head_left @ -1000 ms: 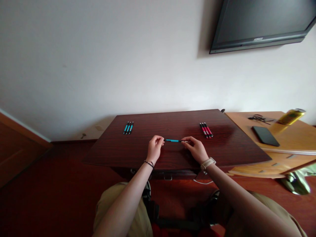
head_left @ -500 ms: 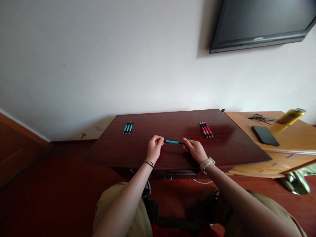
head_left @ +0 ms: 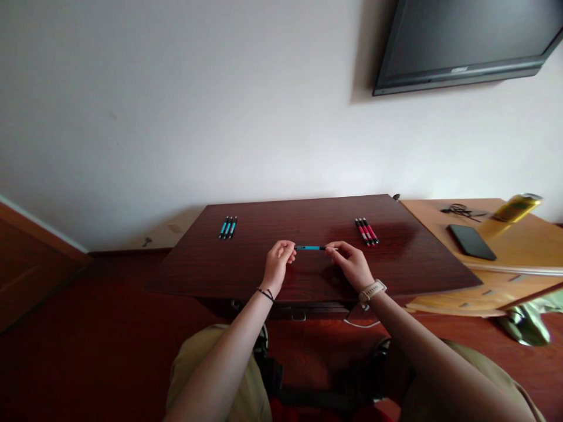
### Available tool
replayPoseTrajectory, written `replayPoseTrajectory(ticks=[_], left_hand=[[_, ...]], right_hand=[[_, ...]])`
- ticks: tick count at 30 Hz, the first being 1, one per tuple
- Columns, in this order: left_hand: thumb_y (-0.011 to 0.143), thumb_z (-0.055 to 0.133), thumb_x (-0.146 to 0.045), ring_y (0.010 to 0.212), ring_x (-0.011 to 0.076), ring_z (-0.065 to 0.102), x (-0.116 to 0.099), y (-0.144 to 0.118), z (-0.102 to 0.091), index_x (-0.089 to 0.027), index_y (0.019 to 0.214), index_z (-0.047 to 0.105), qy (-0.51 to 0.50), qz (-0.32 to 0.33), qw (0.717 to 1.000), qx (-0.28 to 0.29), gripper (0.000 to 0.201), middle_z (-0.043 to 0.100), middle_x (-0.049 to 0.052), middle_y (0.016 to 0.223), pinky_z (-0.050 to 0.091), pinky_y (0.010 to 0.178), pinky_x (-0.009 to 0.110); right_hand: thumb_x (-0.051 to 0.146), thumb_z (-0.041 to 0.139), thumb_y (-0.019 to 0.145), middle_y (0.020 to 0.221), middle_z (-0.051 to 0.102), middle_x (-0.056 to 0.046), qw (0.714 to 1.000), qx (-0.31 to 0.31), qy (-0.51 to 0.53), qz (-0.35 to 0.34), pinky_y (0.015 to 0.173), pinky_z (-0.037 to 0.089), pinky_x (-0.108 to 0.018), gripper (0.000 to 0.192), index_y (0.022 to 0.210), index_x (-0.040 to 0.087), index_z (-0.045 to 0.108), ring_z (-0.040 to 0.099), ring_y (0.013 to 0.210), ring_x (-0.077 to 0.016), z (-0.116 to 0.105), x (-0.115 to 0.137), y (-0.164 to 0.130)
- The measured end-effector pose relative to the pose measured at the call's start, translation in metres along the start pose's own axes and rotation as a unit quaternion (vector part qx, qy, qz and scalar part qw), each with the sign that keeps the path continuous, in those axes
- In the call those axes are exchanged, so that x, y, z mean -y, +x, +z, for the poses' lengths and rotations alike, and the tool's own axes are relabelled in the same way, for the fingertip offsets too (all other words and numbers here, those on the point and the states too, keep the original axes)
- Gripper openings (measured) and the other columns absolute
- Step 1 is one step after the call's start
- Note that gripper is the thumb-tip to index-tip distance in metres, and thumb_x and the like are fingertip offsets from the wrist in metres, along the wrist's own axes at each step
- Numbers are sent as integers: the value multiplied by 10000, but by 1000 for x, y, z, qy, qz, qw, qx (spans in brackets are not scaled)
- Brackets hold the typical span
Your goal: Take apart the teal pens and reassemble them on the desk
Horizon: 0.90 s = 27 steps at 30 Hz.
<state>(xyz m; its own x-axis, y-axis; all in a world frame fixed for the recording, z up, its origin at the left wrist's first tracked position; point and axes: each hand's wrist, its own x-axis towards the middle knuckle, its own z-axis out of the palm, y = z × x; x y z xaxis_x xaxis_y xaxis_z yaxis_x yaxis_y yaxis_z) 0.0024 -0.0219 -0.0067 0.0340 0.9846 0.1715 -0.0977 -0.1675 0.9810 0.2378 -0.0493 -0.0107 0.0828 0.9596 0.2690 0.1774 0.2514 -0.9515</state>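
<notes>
Both hands' grips (head_left: 310, 258) pinch the blue pen's (head_left: 310, 248) ends.

We sit in what looks like a plain bedroom or hotel room: a flat television (head_left: 466, 44) hangs on the bare white wall (head_left: 176, 105), above a dark wooden table (head_left: 308, 275) and a lighter cabinet (head_left: 505, 264) holding a phone (head_left: 472, 241).

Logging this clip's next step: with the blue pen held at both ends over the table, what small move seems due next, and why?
Probably carry the blue pen to the three blue pens at the table's far left. The left hand and right hand pinch its ends, and pens lie grouped by colour, with the red pens at the far right.
</notes>
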Motion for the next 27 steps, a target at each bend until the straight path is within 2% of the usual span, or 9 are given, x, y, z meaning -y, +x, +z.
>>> replayPoseTrajectory(ticks=[4, 11, 16, 23, 27], left_hand=[[899, 725, -482, 714, 131, 597, -4, -7, 14, -177, 929, 677, -3, 2, 1000, 25, 310, 666, 37, 826, 453, 651, 252], [845, 784, -408, 682, 115, 577, -8, -10, 38, -189, 949, 641, -27, 14, 999, 10, 282, 647, 11, 843, 464, 648, 252], [800, 818, -368, 698, 108, 579, -13, -6, 37, -195, 978, 639, -29, 23, 999, -14, 307, 650, 14, 936, 475, 651, 254], [794, 810, -358, 653, 120, 554, -16, -5, 33, -189, 886, 634, -23, 8, 999, -20, 261, 604, -22, 713, 427, 639, 256], [793, 810, -367, 648, 122, 549, -14, -5, 34, -188, 869, 629, -33, 4, 999, -28, 266, 594, -26, 685, 408, 642, 259]], right_hand=[[575, 774, 863, 786, 681, -28, 998, 5, 54, 8, 660, 453, -306, 410, 1055, 212, 763, 584, 697, -181, 6, 4, -1], [561, 814, 821, 778, 640, -8, 980, -27, 190, 52, 598, 404, -278, 403, 1040, 226, 767, 511, 669, -149, 29, 9, 0], [543, 839, 804, 749, 623, 5, 973, -25, 219, 63, 573, 378, -270, 387, 1019, 227, 776, 483, 648, -136, 39, 13, 3], [571, 819, 811, 796, 651, -9, 976, -29, 206, 61, 591, 412, -271, 414, 1036, 228, 764, 525, 678, -147, 44, 12, 3], [601, 797, 818, 800, 662, -12, 981, -32, 185, 57, 595, 424, -279, 433, 1035, 228, 752, 534, 673, -152, 45, 12, 3]])
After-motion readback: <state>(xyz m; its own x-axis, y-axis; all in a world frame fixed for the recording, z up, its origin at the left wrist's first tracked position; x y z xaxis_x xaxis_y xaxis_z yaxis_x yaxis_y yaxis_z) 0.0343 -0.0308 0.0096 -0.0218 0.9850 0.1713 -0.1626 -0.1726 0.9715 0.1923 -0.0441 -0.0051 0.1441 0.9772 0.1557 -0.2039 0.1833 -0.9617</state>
